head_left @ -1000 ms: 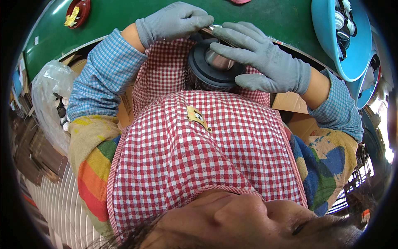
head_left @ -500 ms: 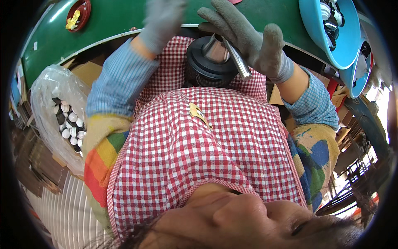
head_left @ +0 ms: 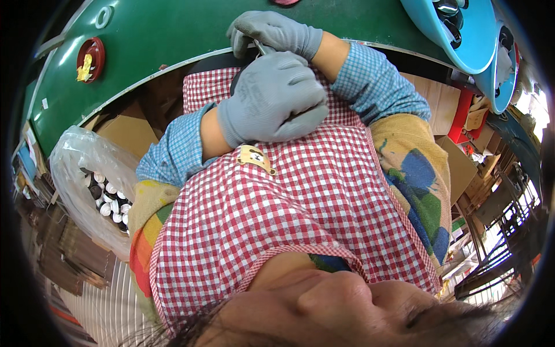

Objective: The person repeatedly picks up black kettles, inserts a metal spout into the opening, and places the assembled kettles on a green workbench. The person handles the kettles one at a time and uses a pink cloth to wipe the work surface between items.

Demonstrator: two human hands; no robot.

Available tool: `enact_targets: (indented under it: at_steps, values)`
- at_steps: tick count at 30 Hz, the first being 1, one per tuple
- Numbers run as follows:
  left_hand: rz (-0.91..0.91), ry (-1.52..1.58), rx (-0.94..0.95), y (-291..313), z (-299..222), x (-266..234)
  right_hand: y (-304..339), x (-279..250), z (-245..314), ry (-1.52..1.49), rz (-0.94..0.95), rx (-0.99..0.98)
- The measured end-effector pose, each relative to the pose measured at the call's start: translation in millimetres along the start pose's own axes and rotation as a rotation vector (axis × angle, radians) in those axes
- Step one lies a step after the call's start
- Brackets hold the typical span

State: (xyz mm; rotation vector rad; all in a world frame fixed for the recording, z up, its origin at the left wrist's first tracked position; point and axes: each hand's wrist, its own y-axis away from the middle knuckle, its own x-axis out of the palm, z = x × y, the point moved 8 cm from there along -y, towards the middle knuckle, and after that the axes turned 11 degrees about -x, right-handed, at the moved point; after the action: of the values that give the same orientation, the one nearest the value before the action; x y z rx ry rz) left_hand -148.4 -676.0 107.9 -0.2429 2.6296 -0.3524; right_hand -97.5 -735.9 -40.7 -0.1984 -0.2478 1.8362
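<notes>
My left hand [head_left: 274,98], in a grey knit glove, is closed in a fist in front of my apron. It is wrapped round a metal lever [head_left: 263,48], of which only a short shiny piece shows beyond the knuckles. Just past it, at the table's edge, my right hand [head_left: 269,32], gloved alike, curls its fingers downward; what they hold is hidden. Beneath both hands sits a dark round base [head_left: 233,82] on my lap, nearly all covered by the left glove.
A green table [head_left: 167,34] curves across the far side, carrying a dark red dish [head_left: 97,61] with yellow scraps and a pale ring [head_left: 103,17]. Blue basins [head_left: 480,61] with black parts stand at right. At left, a clear plastic bag [head_left: 72,156] holds black and white round pieces.
My left hand has come down from the table side and closed over the lever. My right hand, spread open before, has moved left and curled. The lever and base are now mostly covered.
</notes>
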Motion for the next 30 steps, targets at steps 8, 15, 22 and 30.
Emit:
enact_targets:
  at_steps: [8,15,22,30]
  values:
    - [-0.074,0.925,-0.2,63.3,70.4,-47.3,75.8,-18.5,93.3,0.931,-0.041,0.287]
    - [0.015,-0.54,-0.492,12.0,-16.0,-84.8,53.0,-29.2,74.7,0.835,0.234,0.478]
    - [0.19,-0.768,-0.595,23.0,28.4,-45.4,26.6,-23.0,44.8,0.673,0.511,0.114]
    - [0.169,-0.275,-0.58,35.1,72.0,-53.3,43.5,-25.8,64.1,0.124,0.217,0.013]
